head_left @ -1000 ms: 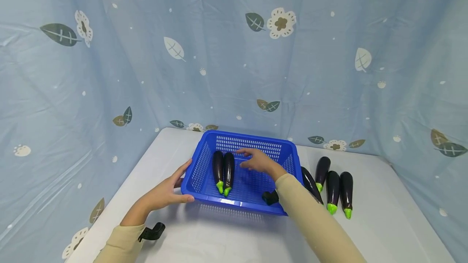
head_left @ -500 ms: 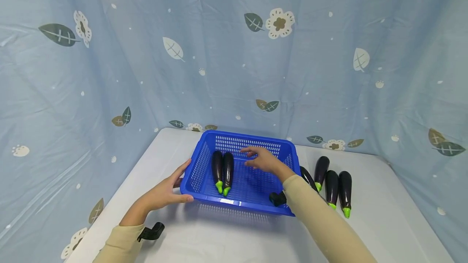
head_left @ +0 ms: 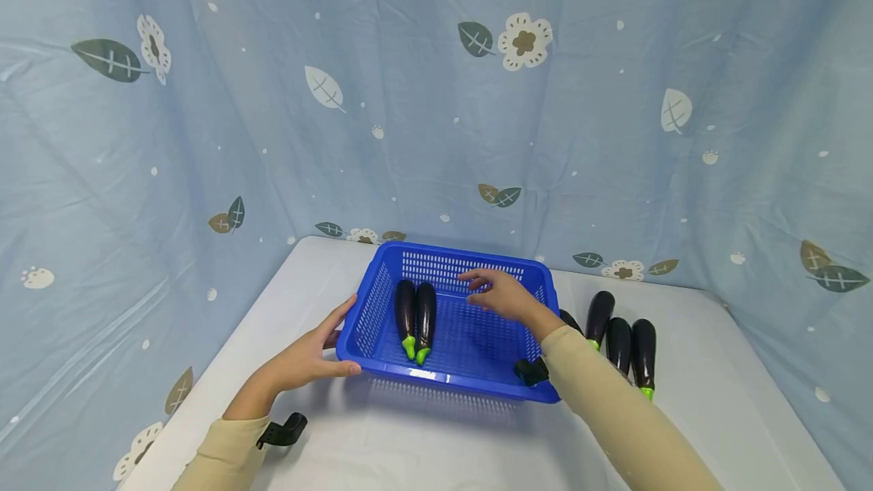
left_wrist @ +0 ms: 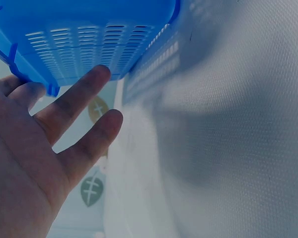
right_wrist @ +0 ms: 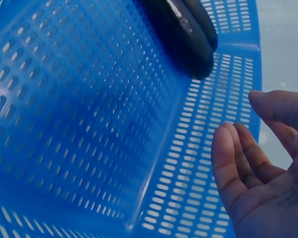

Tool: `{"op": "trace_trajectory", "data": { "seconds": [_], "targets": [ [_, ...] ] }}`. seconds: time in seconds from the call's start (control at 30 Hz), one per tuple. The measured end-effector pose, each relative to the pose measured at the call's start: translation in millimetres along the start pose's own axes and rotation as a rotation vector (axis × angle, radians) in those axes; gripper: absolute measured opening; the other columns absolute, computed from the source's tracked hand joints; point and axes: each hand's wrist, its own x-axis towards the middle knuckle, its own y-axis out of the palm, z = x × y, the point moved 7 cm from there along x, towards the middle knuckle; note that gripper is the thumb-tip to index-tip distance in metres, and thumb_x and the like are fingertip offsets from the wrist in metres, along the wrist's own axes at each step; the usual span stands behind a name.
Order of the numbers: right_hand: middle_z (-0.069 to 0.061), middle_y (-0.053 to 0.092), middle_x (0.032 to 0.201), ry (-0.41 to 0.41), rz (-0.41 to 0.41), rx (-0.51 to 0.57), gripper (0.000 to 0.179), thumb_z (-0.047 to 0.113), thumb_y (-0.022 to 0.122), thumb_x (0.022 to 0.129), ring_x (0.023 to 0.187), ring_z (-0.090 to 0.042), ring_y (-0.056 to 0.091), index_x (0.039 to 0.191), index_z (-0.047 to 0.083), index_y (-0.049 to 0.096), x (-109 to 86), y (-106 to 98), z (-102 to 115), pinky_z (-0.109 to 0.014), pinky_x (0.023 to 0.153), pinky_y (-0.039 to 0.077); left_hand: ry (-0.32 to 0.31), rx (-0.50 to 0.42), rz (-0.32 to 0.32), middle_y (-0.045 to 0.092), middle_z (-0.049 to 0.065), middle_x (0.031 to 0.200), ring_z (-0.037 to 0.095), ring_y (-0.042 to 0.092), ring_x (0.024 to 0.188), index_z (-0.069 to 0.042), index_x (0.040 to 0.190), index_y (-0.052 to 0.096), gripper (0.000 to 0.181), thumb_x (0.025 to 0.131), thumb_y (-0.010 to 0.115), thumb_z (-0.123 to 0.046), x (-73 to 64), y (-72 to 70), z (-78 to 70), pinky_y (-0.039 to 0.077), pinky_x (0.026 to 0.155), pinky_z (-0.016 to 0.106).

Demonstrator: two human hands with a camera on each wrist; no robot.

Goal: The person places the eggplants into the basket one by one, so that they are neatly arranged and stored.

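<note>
A blue perforated basket stands on the table. Inside it, near the left wall, two dark eggplants lie side by side, green stems toward me. My left hand rests at the basket's left front corner, thumb along the front rim. In the left wrist view its fingers are straight and spread near the basket wall. My right hand hovers over the right half of the basket, fingers loosely bent, nothing between them. The right wrist view shows those fingertips apart from the eggplants.
Several more eggplants lie on the white table right of the basket, partly hidden by my right sleeve. A blue patterned curtain hangs behind the table and along its sides.
My right hand has drifted right and slightly back, away from the two eggplants, and its sleeve covers more of the outer ones. The left hand and basket have hardly moved.
</note>
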Motion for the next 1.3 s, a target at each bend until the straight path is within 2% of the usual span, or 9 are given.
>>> {"op": "trace_trajectory", "data": {
  "seconds": [0.37,0.67,1.0,1.3],
  "targets": [
    [-0.017,0.063,0.131,-0.026,-0.013,-0.011,0.04,0.011,0.065,0.099,0.116,-0.033,0.064,0.139,0.011,0.063,-5.3,-13,-5,-0.043,0.09,0.058,0.025,0.031,0.005,0.026,0.029,0.161,0.049,0.05,0.132,-0.028,0.165,0.004,0.113,0.085,0.083,-0.033,-2.3,-0.6,-2.8,0.04,0.103,0.068],
    [-0.021,0.063,0.131,-0.049,-0.049,0.015,0.04,0.008,0.065,0.098,0.112,-0.033,0.065,0.139,0.008,0.062,-9.9,-25,-8,-0.041,0.086,0.059,0.035,0.03,0.011,0.025,0.029,0.162,0.049,0.05,0.133,-0.029,0.165,0.004,0.113,0.085,0.083,-0.033,-2.4,-1.1,-5.4,0.039,0.104,0.069],
    [-0.023,0.063,0.13,-0.072,-0.091,-0.027,0.041,0.008,0.065,0.098,0.111,-0.035,0.066,0.139,0.006,0.061,-14.0,-40,-12,-0.043,0.084,0.059,0.023,0.036,0.007,0.027,0.029,0.161,0.048,0.051,0.132,-0.028,0.165,0.004,0.113,0.085,0.083,-0.033,-2.4,-1.2,-4.3,0.039,0.104,0.068],
    [-0.024,0.065,0.125,-0.089,-0.113,-0.016,0.04,0.007,0.066,0.097,0.105,-0.034,0.068,0.137,0.004,0.062,-18.6,-51,-16,-0.044,0.081,0.06,0.03,0.019,0.009,0.025,0.03,0.161,0.049,0.05,0.132,-0.027,0.165,0.004,0.113,0.084,0.084,-0.031,-2.6,-0.5,-4.6,0.04,0.104,0.068]
  ]
}}
